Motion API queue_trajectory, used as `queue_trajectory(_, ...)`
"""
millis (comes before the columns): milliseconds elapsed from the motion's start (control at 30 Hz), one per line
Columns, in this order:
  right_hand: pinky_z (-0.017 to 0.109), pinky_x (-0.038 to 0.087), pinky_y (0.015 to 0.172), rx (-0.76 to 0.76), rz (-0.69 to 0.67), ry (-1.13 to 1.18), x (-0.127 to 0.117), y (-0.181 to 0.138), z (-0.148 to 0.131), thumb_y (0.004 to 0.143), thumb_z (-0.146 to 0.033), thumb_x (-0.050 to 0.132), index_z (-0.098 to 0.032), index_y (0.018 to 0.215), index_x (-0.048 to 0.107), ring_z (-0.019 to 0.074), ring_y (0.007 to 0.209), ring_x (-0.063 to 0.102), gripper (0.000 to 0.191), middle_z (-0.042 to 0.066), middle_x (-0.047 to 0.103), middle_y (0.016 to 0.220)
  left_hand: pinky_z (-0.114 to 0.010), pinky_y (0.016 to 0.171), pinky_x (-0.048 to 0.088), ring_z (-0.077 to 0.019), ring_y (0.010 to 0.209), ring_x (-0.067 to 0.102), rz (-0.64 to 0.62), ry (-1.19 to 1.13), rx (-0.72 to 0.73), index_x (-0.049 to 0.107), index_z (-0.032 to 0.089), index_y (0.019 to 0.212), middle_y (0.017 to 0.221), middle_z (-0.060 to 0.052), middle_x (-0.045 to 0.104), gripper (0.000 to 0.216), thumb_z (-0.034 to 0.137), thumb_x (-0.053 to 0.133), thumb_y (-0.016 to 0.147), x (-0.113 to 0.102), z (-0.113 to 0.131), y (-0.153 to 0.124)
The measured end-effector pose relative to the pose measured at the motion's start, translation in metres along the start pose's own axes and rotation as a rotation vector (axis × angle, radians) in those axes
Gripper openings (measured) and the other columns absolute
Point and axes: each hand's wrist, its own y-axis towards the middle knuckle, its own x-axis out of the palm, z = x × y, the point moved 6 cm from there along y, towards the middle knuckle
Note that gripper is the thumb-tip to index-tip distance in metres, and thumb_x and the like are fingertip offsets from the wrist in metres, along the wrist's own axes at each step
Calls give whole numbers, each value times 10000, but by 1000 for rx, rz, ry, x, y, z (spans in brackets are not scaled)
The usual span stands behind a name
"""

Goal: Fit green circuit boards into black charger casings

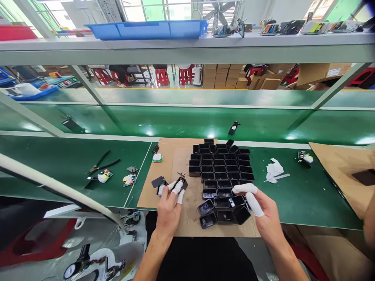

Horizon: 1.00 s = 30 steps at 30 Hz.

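Observation:
My left hand (169,207) wears white finger cots and its fingertips pinch a small black part (181,182) on a brown cardboard sheet (164,168). My right hand (260,210), also in finger cots, rests at the right edge of a cluster of several small black square housings (220,168), with thumb and forefinger stretched towards the nearest ones. More loose black housings (208,219) lie at the front of the cluster. A flat black plate (158,181) lies just left of my left fingers.
Black pliers (102,163) and small parts lie on the green bench at the left. White paper scraps (274,170) lie at the right, beside another cardboard sheet (336,164). A green conveyor belt (187,125) runs behind. A white pole (58,187) crosses the lower left.

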Motion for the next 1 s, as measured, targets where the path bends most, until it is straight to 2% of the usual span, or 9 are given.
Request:
queue_trajectory(133,424,658,932,-10,242,-107,-53,-10,35,1052,-656,739,-246,1071,884,313,1024,806,435,102,872,1085,-393,903,684,-267,1026,796,-26,93,32,792,229,1083,1181,-109,747,258,101,591,983,2,-5,-3)
queue_trajectory(267,459,591,961,-36,488,-228,-107,-15,78,1027,-722,731,-197,1028,861,314,974,774,540,119,847,1026,-408,938,697,-292,1137,817,-24,141,47,775,216,1263,1263,-131,777,326,122,584,1015,7,-9,-7)
queue_trajectory(367,474,561,952,-55,591,-318,-131,-17,112,1020,-789,689,-166,1005,843,317,962,739,642,145,828,1034,-413,953,703,-306,1171,828,-8,152,71,779,215,1299,1278,-132,801,333,145,599,1028,7,-4,-6)
queue_trajectory(500,462,552,905,-84,601,-418,-137,-16,144,1044,-824,620,-161,950,837,322,930,739,704,155,825,1000,-404,991,692,-295,1153,833,62,140,119,797,250,1287,1237,-103,811,320,168,606,1044,-3,9,3)
queue_trajectory(633,439,568,877,-126,583,-474,-133,-13,155,1101,-770,564,-172,963,840,320,931,769,673,146,832,1005,-410,994,685,-315,1174,815,197,126,122,787,252,1293,1307,-136,793,327,181,689,989,-14,8,7)
queue_trajectory(767,426,580,846,-147,568,-501,-132,-12,156,1124,-710,570,-185,978,843,320,911,782,609,139,841,1006,-345,697,696,-311,999,850,121,97,77,835,245,1106,1160,-124,842,256,199,658,927,3,-7,7)
queue_trajectory(833,423,583,838,-155,559,-508,-132,-13,155,1127,-697,574,-187,986,842,321,906,783,593,139,844,1008,-326,622,680,-301,936,856,88,89,73,845,241,1066,1122,-116,850,255,199,641,920,9,-9,8)
queue_trajectory(933,424,579,846,-161,558,-518,-131,-14,154,1131,-693,566,-185,991,839,325,915,783,594,139,845,1010,-314,650,686,-278,927,856,65,84,70,852,246,1120,1131,-96,848,281,184,655,930,9,-3,11)
queue_trajectory(1000,432,578,876,-159,557,-525,-131,-14,155,1128,-702,563,-183,986,838,333,939,787,604,142,846,1016,-342,754,704,-280,979,852,87,87,65,841,251,1177,1155,-93,844,290,182,674,951,4,3,14)
